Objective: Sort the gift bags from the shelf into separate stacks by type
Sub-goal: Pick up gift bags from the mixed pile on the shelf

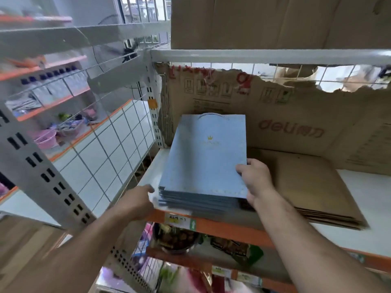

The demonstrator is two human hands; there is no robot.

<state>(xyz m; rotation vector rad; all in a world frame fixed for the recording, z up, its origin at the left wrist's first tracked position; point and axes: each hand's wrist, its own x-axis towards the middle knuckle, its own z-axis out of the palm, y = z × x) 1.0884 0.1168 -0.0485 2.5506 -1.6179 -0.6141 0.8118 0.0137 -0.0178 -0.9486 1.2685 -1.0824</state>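
Observation:
A stack of flat light-blue gift bags [203,157] with a small gold crown print lies on the white shelf [364,199], rope handles at the far end. My right hand [256,182] grips the stack's near right corner, thumb on top and fingers under the edge. My left hand [137,199] reaches toward the stack's near left corner, its fingertips close to the lower bags' edges; I cannot tell if they touch. A pile of flat brown paper bags [313,193] lies to the right of the blue stack, partly under it.
A torn cardboard sheet [296,115] lines the shelf's back. A large carton [275,20] sits on the shelf above. The shelf's orange front rail [222,227] carries a label. Packaged goods fill the shelf below, and white wire-grid shelving [110,144] stands to the left.

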